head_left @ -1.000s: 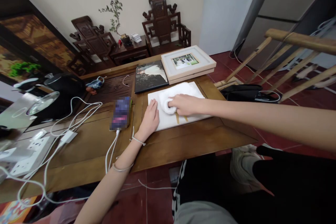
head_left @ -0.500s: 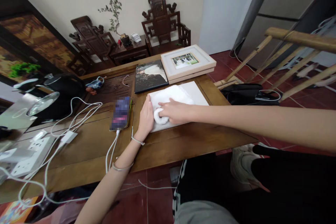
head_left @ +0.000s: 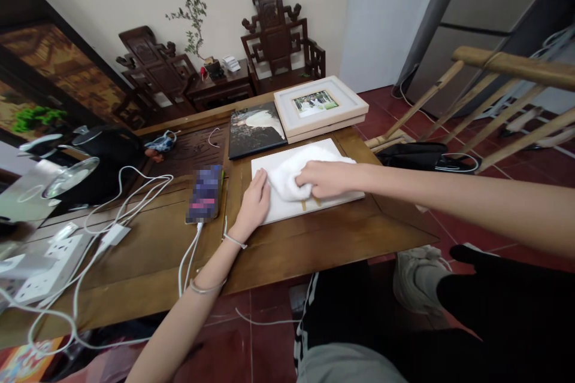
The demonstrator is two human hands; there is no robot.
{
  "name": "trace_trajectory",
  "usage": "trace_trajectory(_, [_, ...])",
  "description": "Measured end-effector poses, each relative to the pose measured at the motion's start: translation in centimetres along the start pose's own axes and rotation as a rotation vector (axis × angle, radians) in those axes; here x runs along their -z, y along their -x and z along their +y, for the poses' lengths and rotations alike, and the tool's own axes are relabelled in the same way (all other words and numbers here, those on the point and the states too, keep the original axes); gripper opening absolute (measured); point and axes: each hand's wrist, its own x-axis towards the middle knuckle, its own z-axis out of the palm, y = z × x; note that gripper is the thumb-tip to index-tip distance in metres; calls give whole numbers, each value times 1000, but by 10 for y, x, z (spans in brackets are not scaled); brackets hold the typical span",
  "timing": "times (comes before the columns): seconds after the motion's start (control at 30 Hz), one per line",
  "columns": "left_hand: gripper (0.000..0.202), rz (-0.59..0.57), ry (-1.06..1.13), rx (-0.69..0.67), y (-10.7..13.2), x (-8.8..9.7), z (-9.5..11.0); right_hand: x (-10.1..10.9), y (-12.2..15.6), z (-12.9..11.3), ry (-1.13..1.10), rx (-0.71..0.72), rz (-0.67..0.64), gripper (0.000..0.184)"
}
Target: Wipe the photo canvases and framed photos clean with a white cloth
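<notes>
A white cloth (head_left: 290, 176) lies bunched on a flat white panel (head_left: 281, 213), which rests on the wooden table. My right hand (head_left: 321, 178) is closed on the cloth and presses it against the panel; its fingertips are partly sunk in the fabric. My left hand (head_left: 255, 203) lies on the panel's left edge with its fingers stretched out, beside the cloth. Small gold-brown marks show on the panel below my right hand. Whether the panel is the back or the front of a frame I cannot tell.
Behind the panel lie a dark photo panel (head_left: 256, 130) and stacked pale frames (head_left: 321, 108). A charging phone (head_left: 205, 194), white cables, a power strip (head_left: 54, 266) and a black kettle (head_left: 105, 152) occupy the left side. A bamboo chair (head_left: 503, 63) stands at the right.
My right hand has slid the cloth to the right across the panel, uncovering the gold-brown marks. My left hand has shifted slightly and now lies flatter over the panel's left edge.
</notes>
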Motion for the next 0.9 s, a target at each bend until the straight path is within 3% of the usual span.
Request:
trace_trajectory(0.2, [50, -46, -81, -109, 1, -4, -9, 14, -38, 19, 28, -131, 125, 31])
trace_trajectory(0.43, [51, -37, -85, -104, 1, -3, -3, 29, -95, 9, 10, -156, 137, 39])
trace_trajectory(0.57, [51, -48, -94, -113, 0, -1, 1, 33, -117, -2, 14, -92, 123, 39])
trace_trajectory(0.73, [51, -59, -111, -113, 0, 0, 1, 34, -114, -1, 13, -78, 137, 32])
trace_trajectory(0.9, [50, -60, -100, -94, 2, -1, -1, 31, -81, 28, -26, -150, 126, 32])
